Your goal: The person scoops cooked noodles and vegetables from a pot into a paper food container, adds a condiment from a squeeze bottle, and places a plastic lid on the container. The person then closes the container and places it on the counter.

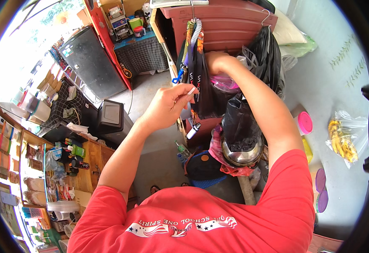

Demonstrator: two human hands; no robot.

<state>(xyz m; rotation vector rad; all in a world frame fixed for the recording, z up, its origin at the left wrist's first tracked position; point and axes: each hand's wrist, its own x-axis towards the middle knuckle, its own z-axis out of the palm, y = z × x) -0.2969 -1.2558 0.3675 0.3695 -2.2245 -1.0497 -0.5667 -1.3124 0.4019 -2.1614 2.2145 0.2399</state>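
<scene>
My left hand (169,106) pinches a small white stick-like piece (191,90) between thumb and fingers. Just beside it, several lanyards (194,69) and spiral cords (197,27) hang from a metal hook on a dark red plastic cabinet (222,22). A blue clip (178,76) dangles there, with a white tag-like item (193,130) lower down. My right hand (217,61) reaches in behind the lanyards, next to a pink plastic bag (224,81); its fingers are hidden, so its grip is unclear. Black plastic bags (265,60) hang to the right.
Below the cabinet front are a metal pot lid (235,156) under a black bag (243,126) and a dark backpack (203,166). A lidded bin (110,115) and a small dark refrigerator (89,61) stand left. Bananas in clear plastic (342,139) are at right.
</scene>
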